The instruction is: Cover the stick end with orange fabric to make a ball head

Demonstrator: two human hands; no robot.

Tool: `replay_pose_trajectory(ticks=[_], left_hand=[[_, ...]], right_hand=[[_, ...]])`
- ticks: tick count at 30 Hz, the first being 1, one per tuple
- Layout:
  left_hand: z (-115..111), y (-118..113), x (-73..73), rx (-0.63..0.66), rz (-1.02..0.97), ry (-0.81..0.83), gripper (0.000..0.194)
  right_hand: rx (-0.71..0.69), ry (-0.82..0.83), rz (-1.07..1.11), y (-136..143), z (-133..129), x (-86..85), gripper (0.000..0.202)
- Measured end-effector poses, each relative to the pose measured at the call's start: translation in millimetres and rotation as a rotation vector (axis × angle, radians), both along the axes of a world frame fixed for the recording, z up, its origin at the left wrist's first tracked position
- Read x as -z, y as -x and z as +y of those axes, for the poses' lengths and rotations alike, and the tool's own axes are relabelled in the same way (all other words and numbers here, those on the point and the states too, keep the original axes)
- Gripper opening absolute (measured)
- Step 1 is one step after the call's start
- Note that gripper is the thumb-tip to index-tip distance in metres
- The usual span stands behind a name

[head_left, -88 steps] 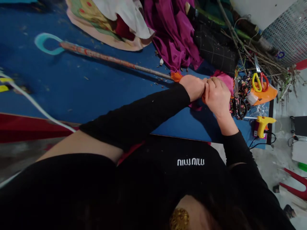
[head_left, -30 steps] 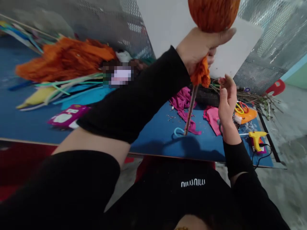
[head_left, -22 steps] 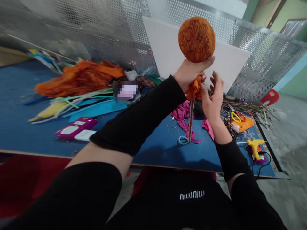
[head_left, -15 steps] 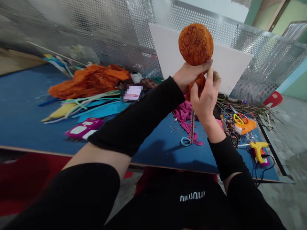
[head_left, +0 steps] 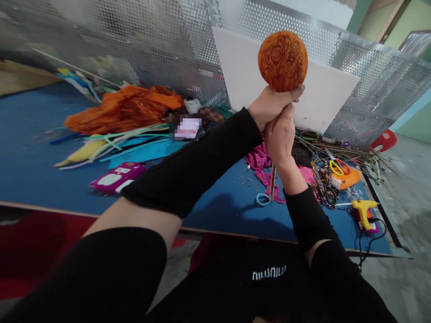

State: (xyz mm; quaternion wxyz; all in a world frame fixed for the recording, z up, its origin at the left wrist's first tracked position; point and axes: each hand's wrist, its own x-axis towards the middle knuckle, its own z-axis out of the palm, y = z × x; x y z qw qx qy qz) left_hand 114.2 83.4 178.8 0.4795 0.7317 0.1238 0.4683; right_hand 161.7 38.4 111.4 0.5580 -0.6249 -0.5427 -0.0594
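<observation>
An orange ball covered in cloth with dark swirling patterns is held up in front of me. My left hand closes around the cloth just under the ball, thumb stretched along its base. Directly below, my right hand is wrapped round the gathered cloth, its fingers mostly hidden. A thin stick shows beneath my right hand and reaches down towards the table. Near its lower end is a light blue loop. Magenta cloth lies on the table behind the stick.
On the blue table, crumpled orange cloth and a purple packet lie left. A yellow glue gun, scissors and dry twigs are right. A white board leans against perforated metal.
My right hand has turned and closed round the cloth below the ball, covering the orange gathers that showed before. The ball and both hands sit slightly further right in view.
</observation>
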Motion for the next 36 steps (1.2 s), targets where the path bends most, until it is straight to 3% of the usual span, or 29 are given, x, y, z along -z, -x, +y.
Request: replay_pose_trajectory(ticks=[4,8,13,19,21,24,26,29,32,36], left_hand=[[-14.9,3.9,-5.4,0.100,-0.056,0.131,0.015],[-15.9,17.7,-10.4,0.246,0.028,0.130,0.009],[-8.1,27.3,-16.5,0.281,0.186,-0.039,0.039],[-5.4,21.8,-12.3,0.142,0.254,-0.336,0.053],[-6.3,18.6,-9.4,0.170,0.190,-0.268,0.045],[-10.8,12.8,-6.4,0.326,-0.025,0.007,0.026],[-15.9,9.3,-5.7,0.394,-0.120,0.111,0.030],[-24.8,7.7,-7.2,0.349,-0.113,0.140,0.042],[-32.3,11.6,-10.9,0.313,-0.063,0.199,0.039],[-38.7,17.5,-13.3,0.410,-0.032,0.261,0.040]], right_hand=[[-0.020,-0.040,0.039,-8.4,5.1,3.5,0.060],[-0.085,-0.097,0.033,-12.5,4.4,6.8,0.072],[0.001,-0.004,-0.067,-12.4,0.5,9.1,0.070],[-0.050,-0.143,-0.073,-20.4,3.1,13.9,0.077],[-0.063,-0.175,-0.065,-24.0,0.7,14.5,0.077],[-0.068,-0.161,-0.048,-24.8,-7.4,16.3,0.073],[-0.059,-0.156,-0.025,-21.6,-15.9,18.3,0.071],[-0.019,-0.149,-0.006,-15.6,-34.7,20.3,0.071],[0.042,-0.133,-0.028,-15.5,-59.6,19.2,0.075],[0.100,-0.292,0.026,-25.1,-85.0,14.3,0.063]])
